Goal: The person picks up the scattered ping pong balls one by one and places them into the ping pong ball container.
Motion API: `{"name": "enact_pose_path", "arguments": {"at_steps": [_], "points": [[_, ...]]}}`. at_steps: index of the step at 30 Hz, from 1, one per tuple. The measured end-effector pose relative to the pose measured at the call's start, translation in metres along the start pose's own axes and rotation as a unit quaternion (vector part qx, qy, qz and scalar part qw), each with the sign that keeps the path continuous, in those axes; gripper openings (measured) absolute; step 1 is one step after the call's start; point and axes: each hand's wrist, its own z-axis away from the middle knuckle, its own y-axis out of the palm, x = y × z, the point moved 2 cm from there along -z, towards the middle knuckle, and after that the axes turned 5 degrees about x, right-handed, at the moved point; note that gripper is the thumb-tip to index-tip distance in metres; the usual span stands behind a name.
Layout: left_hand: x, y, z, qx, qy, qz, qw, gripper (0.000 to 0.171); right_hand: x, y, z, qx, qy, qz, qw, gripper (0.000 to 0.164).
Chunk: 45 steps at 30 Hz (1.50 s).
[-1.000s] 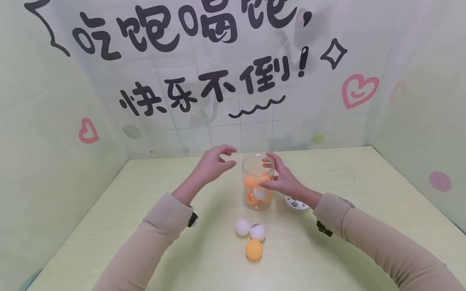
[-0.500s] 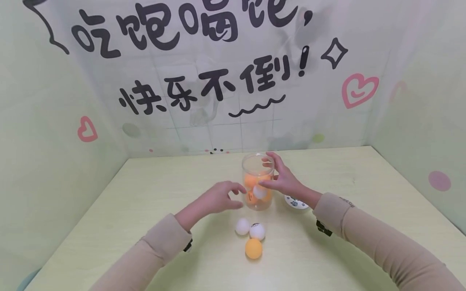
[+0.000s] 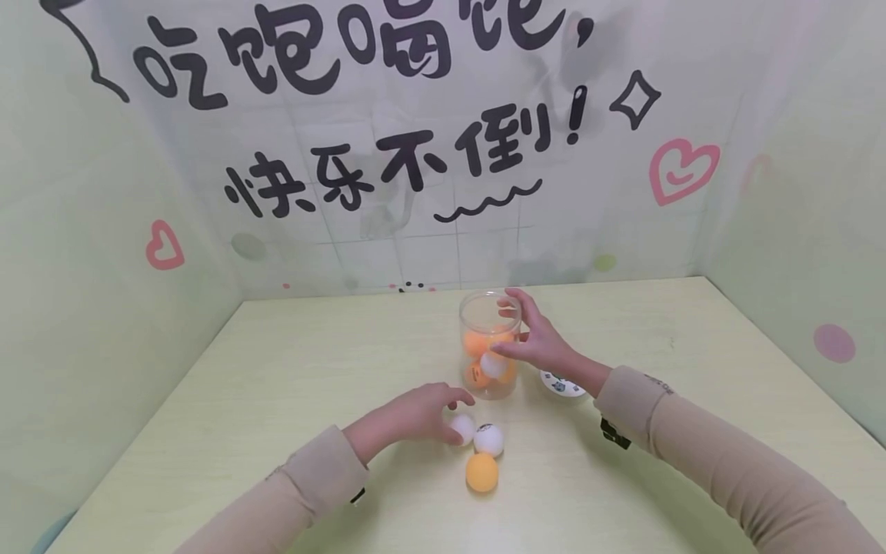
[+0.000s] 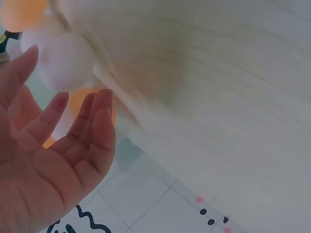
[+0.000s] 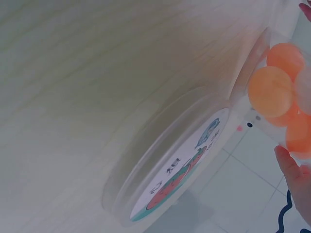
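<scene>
A clear plastic jar stands upright with several orange ping-pong balls and a white one inside. My right hand holds the jar from the right, thumb in front and fingers behind. In front of the jar, two white ping-pong balls and an orange ping-pong ball lie grouped on the table. My left hand is at the leftmost white ball, its thumb and fingers spread around the ball's left side. In the left wrist view the fingers look loosely bent; contact with the ball is unclear.
Just right of the jar lies a round lid with a printed label, partly hidden by the right wrist in the head view. The pale wooden table meets a printed back wall and side walls.
My left hand has come down from beside the jar's rim, toward me, to the leftmost white ball. The right hand has stayed on the jar, and the balls have not moved.
</scene>
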Motion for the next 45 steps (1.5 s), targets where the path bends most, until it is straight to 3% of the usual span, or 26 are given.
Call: {"name": "enact_pose_path", "arguments": {"at_steps": [13,23,33,45], "points": [[0.004,0.005,-0.004,-0.006,0.008,-0.01,0.9999,0.035,0.0,0.0,-0.001,0.0,0.005,0.003,1.0,0.077],[0.011,0.006,-0.003,-0.005,0.022,0.06,0.9979,0.032,0.0,0.0,-0.001,-0.001,0.006,-0.001,1.0,0.077],[0.014,-0.001,-0.002,-0.012,-0.004,0.075,0.9971,0.031,0.001,0.0,0.0,-0.003,0.007,0.008,1.0,0.077],[0.017,-0.021,0.003,-0.066,-0.032,0.106,0.9916,0.035,0.001,0.0,0.0,-0.002,0.011,0.0,1.0,0.076]]}}
